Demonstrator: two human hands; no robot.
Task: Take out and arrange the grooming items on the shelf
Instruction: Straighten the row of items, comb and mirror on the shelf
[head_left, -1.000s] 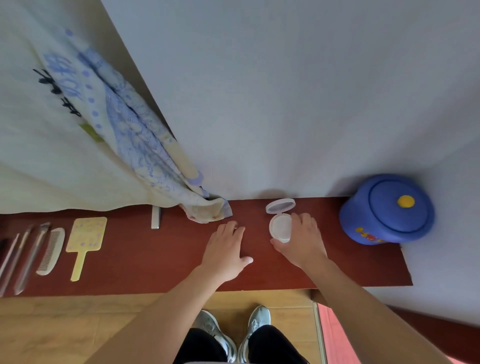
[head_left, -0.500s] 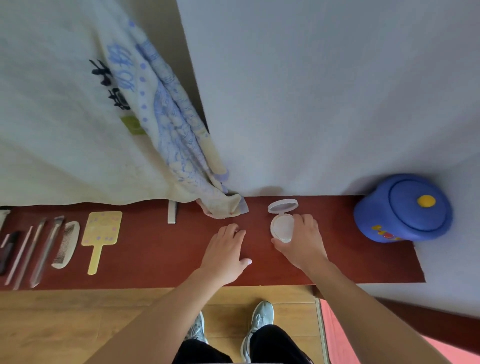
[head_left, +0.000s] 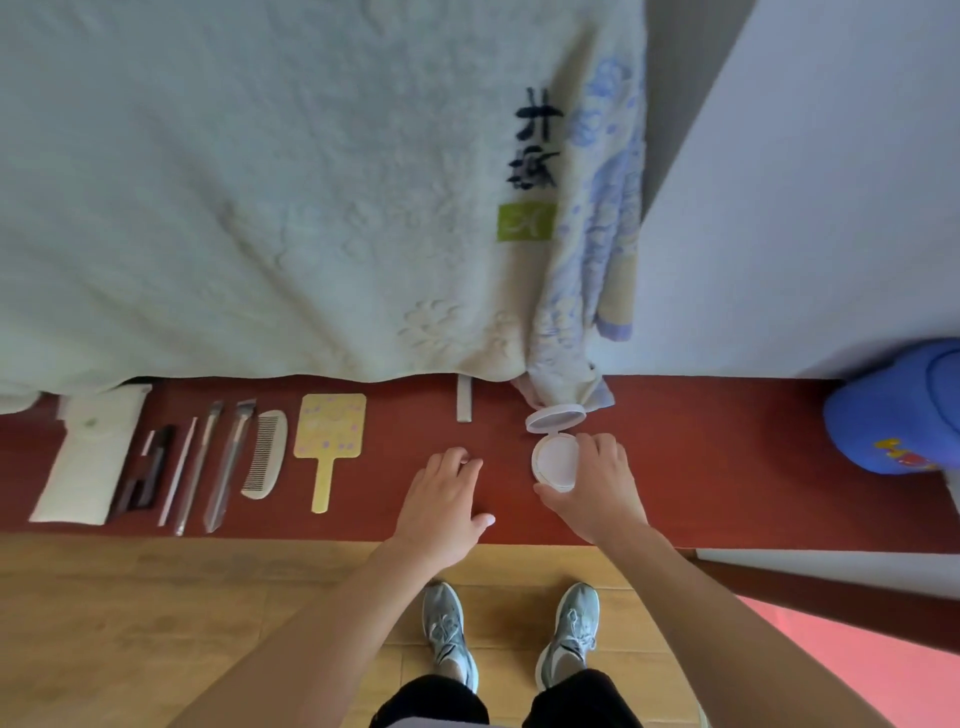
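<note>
Right hand (head_left: 592, 493) curled round open white compact (head_left: 555, 460), mid shelf (head_left: 727, 457), lid toward back edge. Left hand (head_left: 441, 499) flat beside it, empty. Towel (head_left: 260, 182) writing: dark characters, illegible.

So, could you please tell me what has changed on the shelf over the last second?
Only the view swung left: the blue pot now sits at the right edge, and a white pouch shows at the left end. Nothing was picked up or let go. The right hand still grips the open compact; the left hand stays flat on the shelf.
</note>
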